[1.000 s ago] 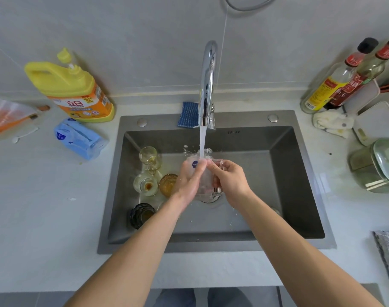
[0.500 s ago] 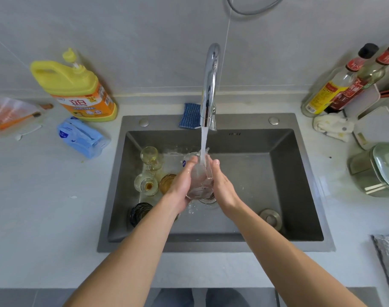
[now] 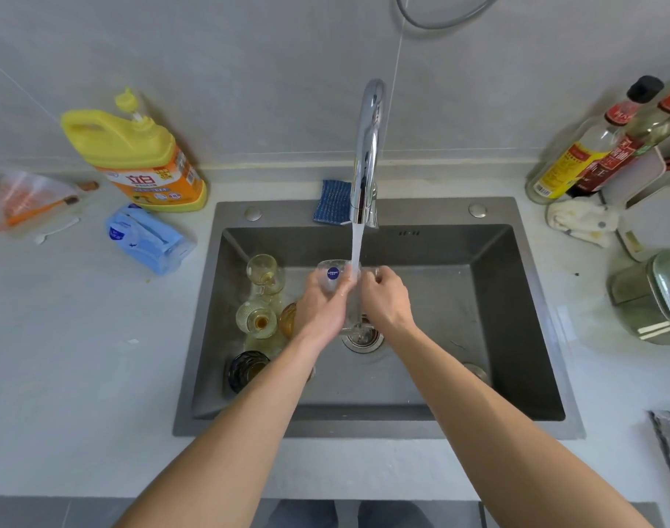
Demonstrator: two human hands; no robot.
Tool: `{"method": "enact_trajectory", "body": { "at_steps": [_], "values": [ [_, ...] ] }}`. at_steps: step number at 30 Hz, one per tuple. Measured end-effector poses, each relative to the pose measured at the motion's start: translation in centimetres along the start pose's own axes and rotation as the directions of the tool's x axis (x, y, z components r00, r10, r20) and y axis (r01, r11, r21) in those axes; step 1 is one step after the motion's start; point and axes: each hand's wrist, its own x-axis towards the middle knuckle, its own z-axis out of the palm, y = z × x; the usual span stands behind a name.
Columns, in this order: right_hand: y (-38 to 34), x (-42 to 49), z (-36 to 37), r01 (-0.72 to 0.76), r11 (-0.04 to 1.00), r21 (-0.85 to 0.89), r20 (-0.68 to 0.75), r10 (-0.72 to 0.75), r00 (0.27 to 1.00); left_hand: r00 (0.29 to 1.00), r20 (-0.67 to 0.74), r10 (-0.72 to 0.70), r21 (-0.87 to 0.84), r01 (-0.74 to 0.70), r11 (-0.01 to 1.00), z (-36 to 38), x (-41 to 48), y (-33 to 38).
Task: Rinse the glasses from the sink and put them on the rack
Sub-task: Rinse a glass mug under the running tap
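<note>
Both hands hold a clear glass (image 3: 335, 278) with a round blue sticker under the running tap (image 3: 367, 154), above the drain of the grey sink (image 3: 516, 337). My left hand (image 3: 322, 306) wraps its left side and my right hand (image 3: 385, 299) grips its right side with curled fingers. Water streams into the glass. Several other glasses stand at the sink's left: a clear stemmed one (image 3: 263, 272), a ribbed clear one (image 3: 255, 322), an amber one (image 3: 287, 322) and a dark one (image 3: 247, 369). No rack is in view.
A yellow detergent jug (image 3: 135, 154) and a blue pack (image 3: 146, 238) sit on the counter at left. Sauce bottles (image 3: 577, 158), a cloth (image 3: 577, 221) and a glass-lidded pot (image 3: 657, 295) stand at right. A blue sponge (image 3: 333, 202) lies behind the sink.
The glass has been turned between my hands under the stream, and its blue sticker now faces up at the left. My right fingers have curled round its rim again.
</note>
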Motion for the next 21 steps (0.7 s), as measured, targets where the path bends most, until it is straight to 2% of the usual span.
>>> {"method": "enact_trajectory", "body": {
  "at_steps": [3, 5, 8, 10, 11, 13, 15, 17, 19, 21],
  "values": [
    [-0.4, -0.1, -0.3, -0.064, 0.967, 0.245, 0.042, 0.055, 0.998, 0.998, 0.033, -0.058, -0.035, 0.060, 0.998, -0.3, -0.1, -0.3],
    [-0.3, -0.4, -0.7, -0.113, 0.927, 0.358, 0.128, 0.071, 0.989, 0.998, 0.023, -0.060, -0.064, 0.062, 0.996, -0.5, -0.4, -0.3],
    [-0.1, -0.7, -1.1, -0.229, 0.779, 0.584, 0.368, -0.002, 0.930, 0.994, 0.033, -0.101, -0.136, 0.104, 0.985, -0.4, 0.0, -0.6],
    [-0.1, -0.8, -0.9, -0.249, 0.713, 0.655, 0.416, -0.065, 0.907, 0.985, 0.087, -0.147, -0.231, 0.163, 0.959, -0.3, 0.4, -1.1],
    [-0.1, -0.8, -0.7, -0.231, 0.713, 0.662, 0.405, -0.082, 0.911, 0.977, 0.118, -0.175, -0.282, 0.202, 0.938, -0.4, 0.5, -1.2],
    [0.1, -0.7, -0.4, -0.120, 0.790, 0.601, 0.331, -0.109, 0.937, 0.956, 0.199, -0.218, -0.359, 0.278, 0.891, -0.5, 0.8, -1.3],
    [0.8, -0.4, -0.8, 0.071, 0.909, 0.412, 0.206, -0.169, 0.964, 0.922, 0.282, -0.266, -0.458, 0.373, 0.807, -0.5, 0.8, -0.9],
    [1.6, 0.0, -1.5, 0.230, 0.950, 0.211, 0.138, -0.262, 0.955, 0.883, 0.343, -0.321, -0.551, 0.466, 0.692, -0.8, 0.9, -0.3],
    [2.1, -0.3, -1.8, 0.263, 0.957, 0.125, 0.166, -0.281, 0.945, 0.866, 0.376, -0.329, -0.616, 0.499, 0.609, -0.8, 0.8, 0.4],
    [2.4, -0.8, -1.7, 0.248, 0.953, 0.173, 0.230, -0.284, 0.931, 0.858, 0.403, -0.320, -0.648, 0.514, 0.562, -0.5, 0.7, 1.1]
  ]
}}
